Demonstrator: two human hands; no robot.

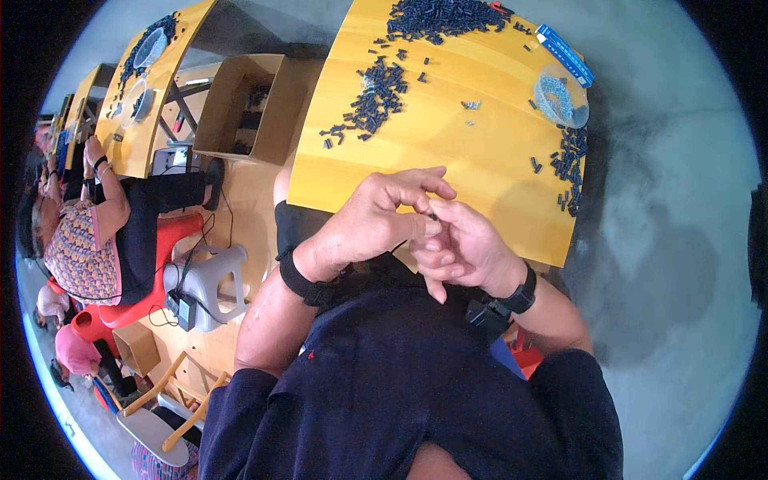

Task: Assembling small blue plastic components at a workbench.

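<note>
My left hand [390, 214] and my right hand [474, 246] meet at the near edge of the yellow table [436, 136]. Fingertips of both close on a small dark piece [433, 217], mostly hidden by the fingers. Beyond them lie a few tiny pale metallic-looking pieces [472, 105]. Small black cylindrical parts form a loose heap [378, 100] on the left, a larger heap [442, 18] at the far edge, and a scatter [570, 164] on the right. A clear round tub [582, 114] at the right holds tiny light-blue pieces.
A blue-and-white long box [565, 56] lies by the far right edge. Left of my table stand an open cardboard box [210, 120], a light grey stool [214, 280] with cables, and a red stool [170, 240]. A co-worker [88, 248] sits at a neighbouring yellow table [152, 76].
</note>
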